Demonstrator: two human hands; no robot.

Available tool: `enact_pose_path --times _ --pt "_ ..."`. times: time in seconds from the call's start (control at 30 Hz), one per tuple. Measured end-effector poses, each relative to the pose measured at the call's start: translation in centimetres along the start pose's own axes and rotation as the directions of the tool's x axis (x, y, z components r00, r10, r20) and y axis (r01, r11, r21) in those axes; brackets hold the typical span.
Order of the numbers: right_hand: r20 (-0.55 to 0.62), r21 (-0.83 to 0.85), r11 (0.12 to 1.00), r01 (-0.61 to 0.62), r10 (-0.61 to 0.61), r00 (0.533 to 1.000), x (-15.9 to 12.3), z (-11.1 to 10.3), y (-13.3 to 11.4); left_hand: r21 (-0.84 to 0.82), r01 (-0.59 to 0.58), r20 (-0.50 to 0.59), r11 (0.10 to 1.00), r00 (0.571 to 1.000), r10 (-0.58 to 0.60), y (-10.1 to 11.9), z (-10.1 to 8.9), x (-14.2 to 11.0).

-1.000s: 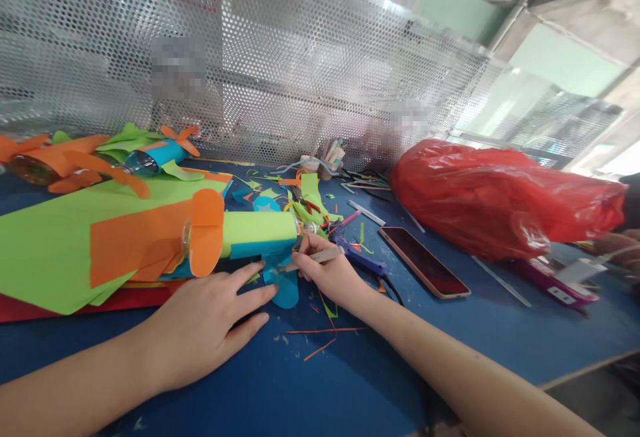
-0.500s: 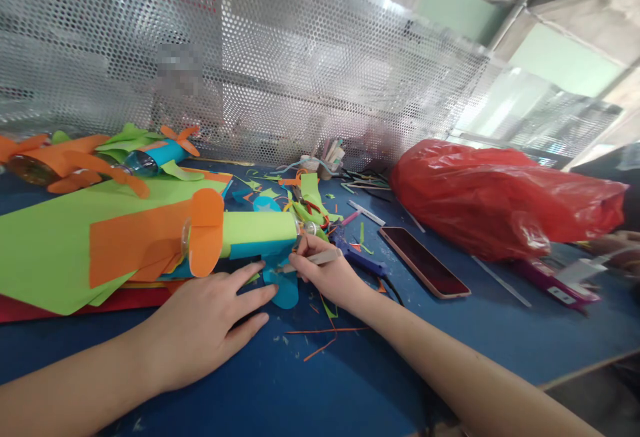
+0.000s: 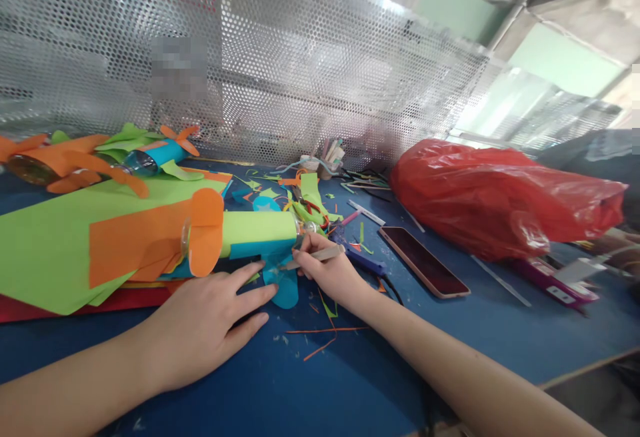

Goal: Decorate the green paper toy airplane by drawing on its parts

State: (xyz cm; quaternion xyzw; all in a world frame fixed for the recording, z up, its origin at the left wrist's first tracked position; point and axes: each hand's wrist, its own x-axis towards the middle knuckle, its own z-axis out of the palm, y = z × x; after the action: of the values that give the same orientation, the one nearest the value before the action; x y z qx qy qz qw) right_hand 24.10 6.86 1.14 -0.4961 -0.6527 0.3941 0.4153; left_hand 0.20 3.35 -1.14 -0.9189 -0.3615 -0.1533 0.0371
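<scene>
A plastic bottle wrapped in lime-green and blue paper (image 3: 260, 225) lies on its side, its neck to the right. An orange rounded piece (image 3: 206, 232) is fixed across its base end. From its near side a blue rounded wing (image 3: 285, 288) spreads over the table. My right hand (image 3: 327, 267) pinches a pale pen (image 3: 323, 256), its tip at the blue wing. Flat beside it, my left hand (image 3: 220, 320) has its fingers spread, the fingertips resting at the wing's left edge. Another blue wing (image 3: 266, 204) with a pale star shows behind the bottle.
Green and orange sheets (image 3: 55, 244) are stacked at left, with decorated bottles (image 3: 160, 156) behind them. A purple-blue glue gun (image 3: 367, 262), a phone (image 3: 425, 262) and a red plastic bag (image 3: 480, 190) lie at right. Paper scraps litter the blue table (image 3: 350, 384).
My right hand and the pen have shifted very slightly at the blue wing. My left hand and the bottle stay in place. At the far right, a person's dark clothing shows more.
</scene>
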Motion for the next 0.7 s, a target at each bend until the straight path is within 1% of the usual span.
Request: enact_pose_path --times 0.43,0.7 --pt "0.019 -0.015 1.000 0.025 -0.024 1.000 0.03 -0.08 0.11 0.032 -0.020 -0.016 0.999 1.000 0.020 -0.02 0.09 0.08" --pt "0.029 0.019 0.999 0.029 -0.030 0.999 -0.07 -0.05 0.12 0.029 -0.016 -0.032 0.999 0.999 0.017 -0.02 0.15 -0.11"
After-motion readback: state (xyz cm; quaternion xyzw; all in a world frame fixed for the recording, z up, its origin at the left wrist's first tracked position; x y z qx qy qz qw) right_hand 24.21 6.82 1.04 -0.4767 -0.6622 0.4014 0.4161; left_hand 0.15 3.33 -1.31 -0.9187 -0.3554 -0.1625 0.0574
